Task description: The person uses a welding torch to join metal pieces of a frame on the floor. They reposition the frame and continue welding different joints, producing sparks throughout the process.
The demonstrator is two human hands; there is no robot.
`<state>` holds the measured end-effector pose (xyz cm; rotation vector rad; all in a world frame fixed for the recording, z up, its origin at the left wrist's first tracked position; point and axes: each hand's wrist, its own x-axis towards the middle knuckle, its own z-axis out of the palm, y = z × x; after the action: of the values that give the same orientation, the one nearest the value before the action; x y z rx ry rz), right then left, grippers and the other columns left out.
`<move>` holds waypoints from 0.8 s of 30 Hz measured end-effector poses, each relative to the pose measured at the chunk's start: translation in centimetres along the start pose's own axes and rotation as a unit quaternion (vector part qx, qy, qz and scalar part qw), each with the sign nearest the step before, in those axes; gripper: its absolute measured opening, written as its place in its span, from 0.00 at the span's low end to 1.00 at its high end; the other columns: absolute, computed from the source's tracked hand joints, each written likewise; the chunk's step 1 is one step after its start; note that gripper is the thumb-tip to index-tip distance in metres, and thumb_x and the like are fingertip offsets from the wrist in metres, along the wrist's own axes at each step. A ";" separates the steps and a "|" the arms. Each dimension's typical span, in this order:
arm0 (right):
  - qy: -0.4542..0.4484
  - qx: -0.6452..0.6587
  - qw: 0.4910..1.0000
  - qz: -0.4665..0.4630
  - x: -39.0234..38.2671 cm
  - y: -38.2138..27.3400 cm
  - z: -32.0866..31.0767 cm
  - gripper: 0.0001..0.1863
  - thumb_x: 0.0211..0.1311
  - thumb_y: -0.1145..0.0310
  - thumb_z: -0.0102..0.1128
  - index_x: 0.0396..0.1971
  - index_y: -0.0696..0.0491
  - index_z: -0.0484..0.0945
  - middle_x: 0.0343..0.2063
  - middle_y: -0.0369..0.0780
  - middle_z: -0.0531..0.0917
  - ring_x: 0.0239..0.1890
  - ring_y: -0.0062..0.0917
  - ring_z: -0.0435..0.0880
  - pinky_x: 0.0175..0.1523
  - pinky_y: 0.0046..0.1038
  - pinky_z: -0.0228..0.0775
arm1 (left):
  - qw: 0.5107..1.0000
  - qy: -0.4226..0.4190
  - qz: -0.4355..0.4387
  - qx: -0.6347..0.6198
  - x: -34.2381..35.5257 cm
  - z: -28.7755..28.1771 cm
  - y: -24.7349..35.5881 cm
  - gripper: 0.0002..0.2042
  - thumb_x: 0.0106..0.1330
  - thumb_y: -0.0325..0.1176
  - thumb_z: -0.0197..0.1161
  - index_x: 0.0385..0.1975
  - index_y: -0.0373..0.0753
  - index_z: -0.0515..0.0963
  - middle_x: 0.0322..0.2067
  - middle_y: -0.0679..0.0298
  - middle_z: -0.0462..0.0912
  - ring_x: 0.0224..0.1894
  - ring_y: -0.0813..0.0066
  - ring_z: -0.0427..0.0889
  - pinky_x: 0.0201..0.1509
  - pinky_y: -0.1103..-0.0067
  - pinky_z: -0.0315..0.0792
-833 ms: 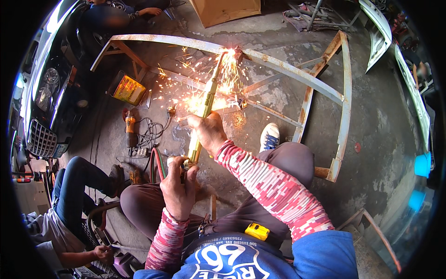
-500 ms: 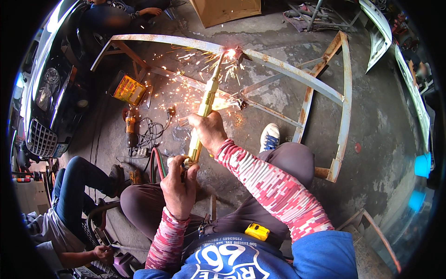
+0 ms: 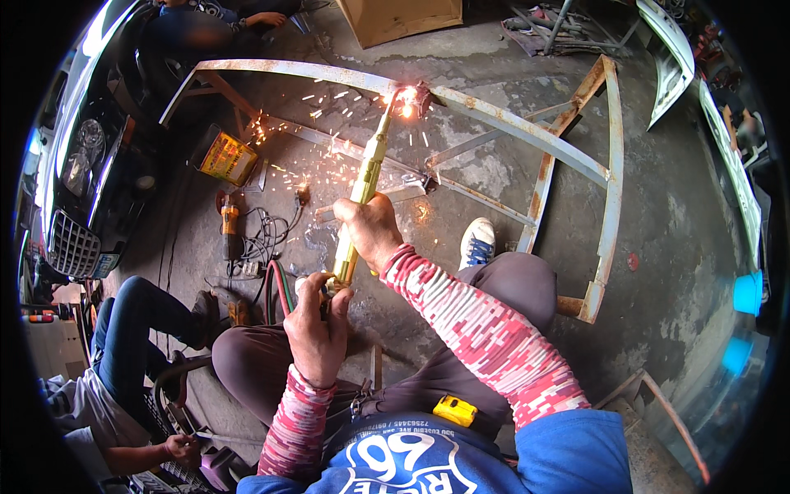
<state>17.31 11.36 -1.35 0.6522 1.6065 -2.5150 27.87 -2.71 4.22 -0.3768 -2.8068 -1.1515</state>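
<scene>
A brass cutting torch [image 3: 372,165] runs up the middle of the view, its tip glowing against a joint on the metal frame [image 3: 510,126]. My right hand [image 3: 372,230] is wrapped round the torch's body. Lower down, my left hand [image 3: 317,329] closes its thumb and fingers on the valve end of the same torch. Red and green hoses [image 3: 280,284] curve beside the left hand. Sparks scatter to the left of the glowing spot. Grey paint and rust cover the frame, which lies on the concrete floor. Patterned red sleeves cover both forearms.
An angle grinder [image 3: 230,226] with a tangled cord lies left of the torch, near a yellow-labelled can [image 3: 227,160]. A car front [image 3: 82,198] stands at far left. One person sits at lower left, another at top left. A cardboard sheet [image 3: 399,18] is at the back.
The spark spray has thinned, and the bright burst by the frame's lower crossbar is gone. Both hands and the torch stay in nearly the same place.
</scene>
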 end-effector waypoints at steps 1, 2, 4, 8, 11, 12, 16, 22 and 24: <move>-0.001 0.003 1.000 -0.001 0.0 0.0 0.0 0.10 0.55 0.66 0.62 0.22 0.57 0.76 0.18 0.37 0.78 0.20 0.24 0.78 0.27 0.28 0.72 | 1.000 0.000 0.000 0.001 0.0 0.0 0.0 0.14 0.70 0.28 0.68 0.51 0.33 0.75 0.35 0.50 0.77 0.30 0.53 0.81 0.34 0.71 0.74; 0.000 0.000 1.000 -0.001 0.0 0.0 0.0 0.10 0.55 0.66 0.62 0.22 0.57 0.76 0.18 0.37 0.78 0.20 0.24 0.78 0.27 0.29 0.72 | 1.000 0.002 -0.003 -0.001 0.0 0.0 0.0 0.14 0.70 0.27 0.68 0.51 0.33 0.75 0.35 0.50 0.76 0.29 0.54 0.80 0.34 0.71 0.74; 0.003 -0.003 1.000 -0.002 -0.1 0.1 0.1 0.10 0.55 0.66 0.62 0.22 0.57 0.76 0.18 0.37 0.78 0.19 0.23 0.78 0.27 0.29 0.72 | 1.000 0.004 0.006 -0.005 0.0 -0.1 0.1 0.14 0.69 0.27 0.68 0.51 0.33 0.75 0.34 0.50 0.76 0.28 0.55 0.80 0.32 0.72 0.73; -0.005 -0.019 1.000 0.000 -0.4 0.3 0.0 0.10 0.56 0.66 0.61 0.21 0.56 0.77 0.18 0.36 0.78 0.19 0.22 0.78 0.27 0.28 0.71 | 1.000 -0.008 -0.015 -0.001 -0.3 -0.5 0.3 0.14 0.69 0.27 0.68 0.51 0.33 0.75 0.33 0.52 0.76 0.25 0.60 0.79 0.31 0.74 0.73; -0.006 -0.019 1.000 -0.007 -0.6 0.5 0.2 0.10 0.57 0.65 0.61 0.20 0.55 0.77 0.18 0.35 0.77 0.19 0.22 0.77 0.26 0.28 0.70 | 1.000 -0.011 -0.022 -0.011 -0.6 -0.9 0.6 0.14 0.69 0.27 0.68 0.51 0.33 0.76 0.31 0.53 0.76 0.25 0.63 0.80 0.31 0.74 0.73; -0.007 -0.016 1.000 -0.008 -0.7 0.6 0.2 0.10 0.57 0.65 0.61 0.20 0.55 0.77 0.18 0.35 0.77 0.19 0.21 0.77 0.26 0.28 0.70 | 1.000 -0.013 -0.022 -0.005 -0.6 -1.0 0.6 0.13 0.69 0.26 0.68 0.51 0.33 0.76 0.30 0.53 0.77 0.25 0.63 0.80 0.32 0.74 0.74; -0.001 -0.016 1.000 -0.003 -0.7 0.7 0.2 0.16 0.54 0.61 0.62 0.20 0.61 0.78 0.16 0.41 0.80 0.19 0.29 0.82 0.28 0.33 0.75 | 0.999 -0.018 -0.016 -0.022 -0.5 -0.9 0.8 0.14 0.69 0.23 0.65 0.53 0.33 0.76 0.31 0.52 0.81 0.27 0.62 0.83 0.34 0.74 0.76; -0.007 -0.016 1.000 -0.012 -0.7 0.2 0.2 0.17 0.57 0.60 0.63 0.19 0.60 0.78 0.16 0.40 0.80 0.20 0.27 0.82 0.29 0.33 0.75 | 0.999 0.004 0.030 -0.027 0.1 -1.0 0.6 0.14 0.69 0.21 0.62 0.54 0.33 0.77 0.31 0.53 0.83 0.28 0.67 0.84 0.34 0.75 0.76; -0.002 -0.071 0.997 -0.031 -0.8 -0.1 0.2 0.17 0.59 0.59 0.64 0.21 0.58 0.78 0.18 0.38 0.80 0.21 0.25 0.82 0.29 0.31 0.74 | 0.999 -0.018 0.011 -0.033 0.2 -1.5 0.5 0.15 0.67 0.21 0.63 0.54 0.34 0.76 0.35 0.50 0.85 0.34 0.56 0.88 0.39 0.72 0.79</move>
<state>17.97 11.13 -0.86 0.5895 1.8111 -2.4120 27.82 -3.33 5.67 -0.4366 -2.7921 -1.2476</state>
